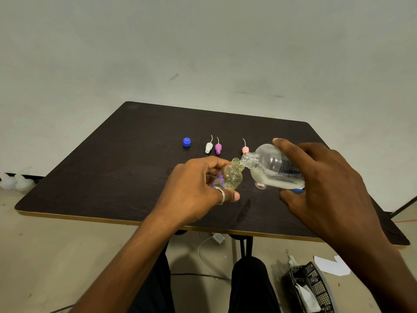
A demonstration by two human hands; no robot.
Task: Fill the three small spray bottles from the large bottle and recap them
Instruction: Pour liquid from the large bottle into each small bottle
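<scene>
My left hand [198,188] grips a small clear spray bottle [229,177], uncapped and tilted, above the dark table [112,177]. My right hand [320,177] holds the large clear bottle [270,168] tipped on its side, its open neck touching the small bottle's mouth. Clear liquid lies in the large bottle's lower half. Another small bottle [260,185] shows partly behind and below the large one. On the table beyond lie a white spray cap [209,147], a purple spray cap [218,148], a pink spray cap [245,149] and the blue cap [186,142].
A wet streak marks the table near its front edge [244,208]. Below the table are a white cable with a plug [217,238], a black mesh basket [309,288] holding papers, and my dark-clad knees. A plain wall rises behind.
</scene>
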